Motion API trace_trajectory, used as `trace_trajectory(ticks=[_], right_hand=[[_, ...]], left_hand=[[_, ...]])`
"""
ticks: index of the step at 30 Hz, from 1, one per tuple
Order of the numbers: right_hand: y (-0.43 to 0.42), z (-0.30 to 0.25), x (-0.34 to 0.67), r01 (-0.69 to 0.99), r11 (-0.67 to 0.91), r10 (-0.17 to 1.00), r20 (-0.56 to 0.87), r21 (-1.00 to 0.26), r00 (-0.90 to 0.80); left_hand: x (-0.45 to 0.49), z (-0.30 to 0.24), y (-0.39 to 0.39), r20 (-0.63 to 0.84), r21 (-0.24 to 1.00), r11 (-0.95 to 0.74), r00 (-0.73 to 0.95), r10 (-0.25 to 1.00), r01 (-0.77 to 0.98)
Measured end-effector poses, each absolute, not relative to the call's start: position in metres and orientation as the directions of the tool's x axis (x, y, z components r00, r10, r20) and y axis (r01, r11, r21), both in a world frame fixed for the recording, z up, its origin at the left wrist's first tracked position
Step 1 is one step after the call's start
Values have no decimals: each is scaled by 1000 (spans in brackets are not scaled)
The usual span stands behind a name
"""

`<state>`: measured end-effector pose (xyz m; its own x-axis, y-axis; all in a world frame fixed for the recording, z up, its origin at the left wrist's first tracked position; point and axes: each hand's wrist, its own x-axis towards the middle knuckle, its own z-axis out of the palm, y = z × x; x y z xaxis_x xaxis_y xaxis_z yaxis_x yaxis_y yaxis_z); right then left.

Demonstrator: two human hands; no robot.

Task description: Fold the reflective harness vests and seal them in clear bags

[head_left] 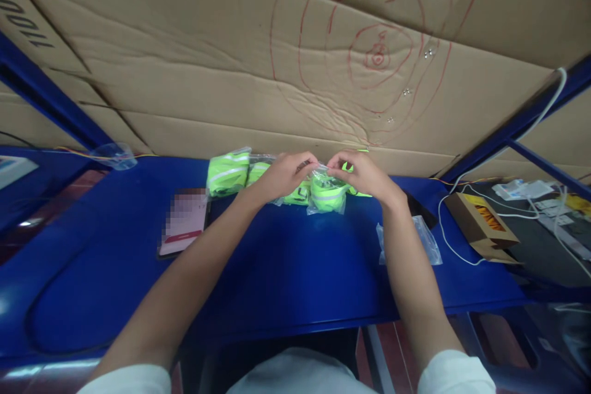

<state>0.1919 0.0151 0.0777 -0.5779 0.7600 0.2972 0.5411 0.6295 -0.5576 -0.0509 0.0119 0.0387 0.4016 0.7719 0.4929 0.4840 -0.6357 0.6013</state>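
Observation:
Both my hands pinch the top edge of a clear plastic bag (327,196) with a folded neon-yellow reflective strap inside. My left hand (290,175) grips the bag's left top corner between thumb and fingers. On the other side of the opening, my right hand (360,173) pinches the plastic too. Behind and left of it, more bagged neon-yellow bundles (228,173) with silver stripes line the back of the blue table (286,271). Part of another yellow piece shows behind my right hand.
A tablet or phone (184,221) lies left of my left forearm. Beside my right forearm is a flat clear bag (427,240). An open cardboard box (482,228) and white cables stand at the right. A clear plastic cup (120,157) lies back left, before a cardboard wall (207,61).

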Motion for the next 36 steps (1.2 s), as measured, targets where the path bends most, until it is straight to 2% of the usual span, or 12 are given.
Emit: trace_trajectory(ticks=[11,17,26,36], right_hand=[[14,76,187,579,642,758,306,-502,-575],[13,78,186,627,670,742,330,-397,-583],[14,75,183,684,673,739,290,-282,-608],[16,72,185,651,703,711,311,-288,-631]], left_hand=[[-50,41,9,563,541,-705,426,708,458],[-52,41,10,577,478,-740,466,671,474],[-52,33,15,541,430,-742,511,668,514],[-54,33,17,560,465,-740,485,671,486]])
